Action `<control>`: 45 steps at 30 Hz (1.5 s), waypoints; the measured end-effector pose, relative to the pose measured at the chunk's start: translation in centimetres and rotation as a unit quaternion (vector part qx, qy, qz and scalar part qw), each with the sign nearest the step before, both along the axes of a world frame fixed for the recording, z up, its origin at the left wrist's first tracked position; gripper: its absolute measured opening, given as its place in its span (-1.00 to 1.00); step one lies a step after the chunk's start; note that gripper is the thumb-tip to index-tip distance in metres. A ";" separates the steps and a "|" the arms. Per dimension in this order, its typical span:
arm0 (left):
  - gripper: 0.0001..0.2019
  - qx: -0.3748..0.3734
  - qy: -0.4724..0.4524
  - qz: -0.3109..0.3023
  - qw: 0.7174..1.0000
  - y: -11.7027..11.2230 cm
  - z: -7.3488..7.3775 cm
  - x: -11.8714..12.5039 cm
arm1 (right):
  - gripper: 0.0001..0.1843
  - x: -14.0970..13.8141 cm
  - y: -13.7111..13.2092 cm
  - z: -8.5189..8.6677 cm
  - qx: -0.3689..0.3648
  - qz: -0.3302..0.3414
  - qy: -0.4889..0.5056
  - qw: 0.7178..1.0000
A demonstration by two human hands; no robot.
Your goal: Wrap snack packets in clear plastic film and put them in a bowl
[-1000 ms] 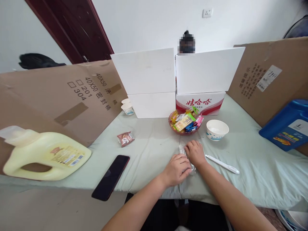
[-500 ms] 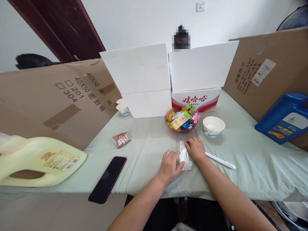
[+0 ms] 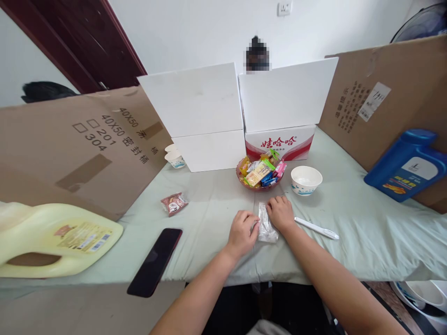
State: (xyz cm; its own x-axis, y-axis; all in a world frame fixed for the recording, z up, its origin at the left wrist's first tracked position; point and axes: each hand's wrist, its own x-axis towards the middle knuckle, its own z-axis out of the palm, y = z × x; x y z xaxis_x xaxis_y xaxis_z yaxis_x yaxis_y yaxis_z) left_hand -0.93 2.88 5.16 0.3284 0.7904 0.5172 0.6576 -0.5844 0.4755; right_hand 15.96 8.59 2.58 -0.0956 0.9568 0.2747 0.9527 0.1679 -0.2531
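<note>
A small clear plastic bag (image 3: 267,228) lies on the cloth near the table's front edge, between my hands. My left hand (image 3: 241,234) is closed at its left edge, thumb and fingertips pinched together there. On the other side, my right hand (image 3: 281,212) rests with bent fingers closed over the bag's upper right edge; its thumb is mostly hidden. Just right of that hand lies a white pen-like stick (image 3: 317,228). Beyond my hands stand a reddish glass bowl (image 3: 258,188) of wrapped snacks and a white paper bowl (image 3: 306,180).
To the left are a dark phone (image 3: 155,262) overhanging the front edge, a red snack packet (image 3: 174,204) and a yellow jug (image 3: 87,237). A blue bottle (image 3: 407,165) leans at right. White boards (image 3: 192,102) and cardboard (image 3: 394,88) surround the table; a person sits behind.
My left thumb has come off the bag's face and closed with the fingers at its left edge. My right fingers have shifted toward its right edge. The view has turned slightly.
</note>
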 end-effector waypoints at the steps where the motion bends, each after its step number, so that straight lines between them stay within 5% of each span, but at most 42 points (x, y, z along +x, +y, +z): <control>1: -0.85 -0.003 0.028 -0.017 0.999 0.6 0.4 0.3 | -0.81 -0.1 0.0 0.1 -0.001 0.001 0.003 1.000; 5: -0.90 -0.032 0.153 -0.110 0.982 3.8 0.7 1.7 | -0.79 -0.3 0.0 0.4 -0.011 0.004 0.029 1.000; 10: -0.91 -0.026 0.162 -0.101 0.981 5.8 -1.6 2.1 | -0.76 1.0 -0.7 1.0 -0.030 0.024 0.105 0.994; 17: -0.75 -0.050 0.146 -0.117 0.981 5.8 -2.3 1.5 | -0.67 4.4 -6.8 1.2 -0.164 0.013 0.240 0.957; 19: -0.72 -0.060 0.147 -0.120 0.980 5.9 -2.1 1.5 | -0.66 4.2 -8.3 1.4 -0.259 0.028 0.324 0.909; 23: -0.70 -0.070 0.147 -0.120 0.979 5.9 -2.1 1.5 | -0.53 2.7 -8.9 2.4 -0.437 0.016 0.557 0.706; 26: -0.68 -0.072 0.152 -0.122 0.978 5.9 -2.2 1.4 | -0.51 2.3 -8.7 3.0 -0.478 0.036 0.583 0.656; 33: -0.69 -0.065 0.156 -0.119 0.978 6.1 -2.5 1.4 | -0.44 4.7 -10.5 2.2 -0.459 0.024 0.512 0.726; 36: -0.68 -0.063 0.158 -0.116 0.979 6.1 -2.6 1.5 | -0.51 5.1 -11.0 1.8 -0.345 -0.016 0.421 0.839; 39: -0.69 -0.059 0.156 -0.113 0.980 6.0 -2.7 1.5 | -0.61 4.3 -10.7 2.0 -0.071 0.016 0.247 0.966; 41: -0.71 -0.052 0.154 -0.115 0.980 5.9 -2.7 1.5 | -0.59 3.5 -10.2 2.0 0.051 0.131 0.109 0.984; 43: -0.71 -0.047 0.159 -0.119 0.979 5.9 -2.7 1.4 | -0.47 2.8 -9.9 1.4 0.072 0.239 -0.007 0.968; 45: -0.70 -0.047 0.169 -0.117 0.978 5.9 -2.7 1.4 | -0.30 2.5 -10.2 0.2 0.052 0.279 -0.072 0.956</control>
